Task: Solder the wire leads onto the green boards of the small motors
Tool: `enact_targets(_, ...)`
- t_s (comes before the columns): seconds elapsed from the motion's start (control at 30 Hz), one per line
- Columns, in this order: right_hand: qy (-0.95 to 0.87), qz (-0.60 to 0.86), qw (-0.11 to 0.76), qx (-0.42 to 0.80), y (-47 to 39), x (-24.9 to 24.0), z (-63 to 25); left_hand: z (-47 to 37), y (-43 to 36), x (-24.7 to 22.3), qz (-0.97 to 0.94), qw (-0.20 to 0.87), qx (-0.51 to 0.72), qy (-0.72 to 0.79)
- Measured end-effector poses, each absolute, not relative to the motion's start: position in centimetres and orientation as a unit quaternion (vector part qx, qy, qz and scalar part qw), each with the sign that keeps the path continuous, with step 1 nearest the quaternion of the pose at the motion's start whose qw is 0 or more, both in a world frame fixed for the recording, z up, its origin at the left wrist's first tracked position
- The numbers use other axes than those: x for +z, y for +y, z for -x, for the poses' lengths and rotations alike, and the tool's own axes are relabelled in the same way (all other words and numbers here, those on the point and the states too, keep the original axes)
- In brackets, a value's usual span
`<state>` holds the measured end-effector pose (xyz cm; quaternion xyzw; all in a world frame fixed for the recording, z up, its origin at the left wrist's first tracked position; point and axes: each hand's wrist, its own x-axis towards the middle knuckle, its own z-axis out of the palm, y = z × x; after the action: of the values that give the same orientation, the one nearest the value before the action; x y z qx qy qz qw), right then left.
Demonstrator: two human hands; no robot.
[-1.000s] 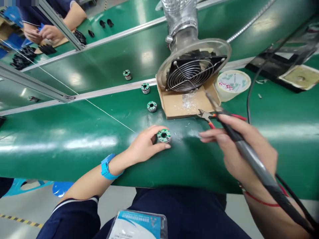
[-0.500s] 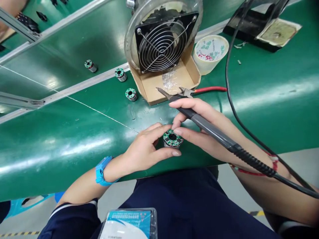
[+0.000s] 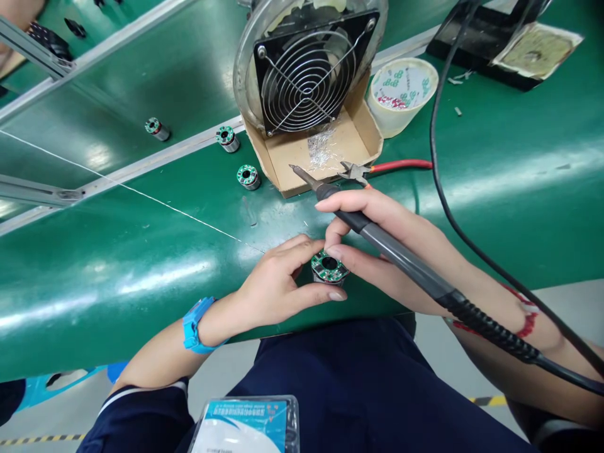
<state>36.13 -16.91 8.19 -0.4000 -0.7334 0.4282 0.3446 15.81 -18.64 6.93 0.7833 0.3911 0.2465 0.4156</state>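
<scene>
Between my hands a small round motor with a green circuit board on top (image 3: pixel 329 267) stands near the front edge of the green table. My left hand (image 3: pixel 278 280) grips it from the left, thumb at the front and fingers behind. My right hand (image 3: pixel 391 245) holds a soldering iron (image 3: pixel 401 255) across its palm side, the tip pointing up and left, away from the board. Its thumb and a finger pinch at the board's back right edge. A thin solder wire (image 3: pixel 179 214) runs from the upper left to my left hand.
A fan (image 3: pixel 306 91) stands in a cardboard tray (image 3: pixel 283 179) with wire clippings. Red-handled cutters (image 3: pixel 401 165), a tape roll (image 3: pixel 401 94) and a black stand (image 3: pixel 472 47) lie to the right. Similar motors (image 3: pixel 248 177) sit at the left. A black cable (image 3: pixel 438 151) curves down the right.
The view has shifted slightly. The motor on the belt behind the rail has moved left. Both hands keep nearly the same hold, and the iron's tip sits slightly further left.
</scene>
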Motion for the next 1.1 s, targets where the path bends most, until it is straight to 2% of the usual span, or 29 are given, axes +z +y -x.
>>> enact_targets(0.33,-0.792,0.366,0.316,0.371,-16.9,7.5,-36.3,-15.8,-18.8,6.6,-0.789,0.398,0.256,0.392)
enact_targets(0.5,-0.762,0.387,0.375,0.359,-17.3,5.8,-35.9,-16.0,-18.2,5.8,-0.790,0.375,0.233,0.426)
enact_targets(0.6,-0.765,0.434,0.371,0.299,-17.9,4.8,-35.4,-16.0,-17.8,5.2,-0.785,0.344,0.222,0.466)
enact_targets(0.7,-0.746,0.462,0.401,0.263,-18.4,4.9,-35.0,-15.9,-17.6,5.0,-0.761,0.385,0.231,0.468)
enact_targets(0.8,-0.701,0.463,0.456,0.295,-18.6,6.0,-34.9,-15.6,-17.7,5.3,-0.718,0.467,0.261,0.446)
enact_targets(0.9,-0.690,0.450,0.458,0.333,-18.5,7.0,-34.8,-15.3,-18.0,5.7,-0.686,0.513,0.275,0.437)
enact_targets(1.1,-0.669,0.460,0.455,0.366,-18.9,7.1,-35.1,-15.4,-18.2,6.1,-0.680,0.530,0.278,0.424)
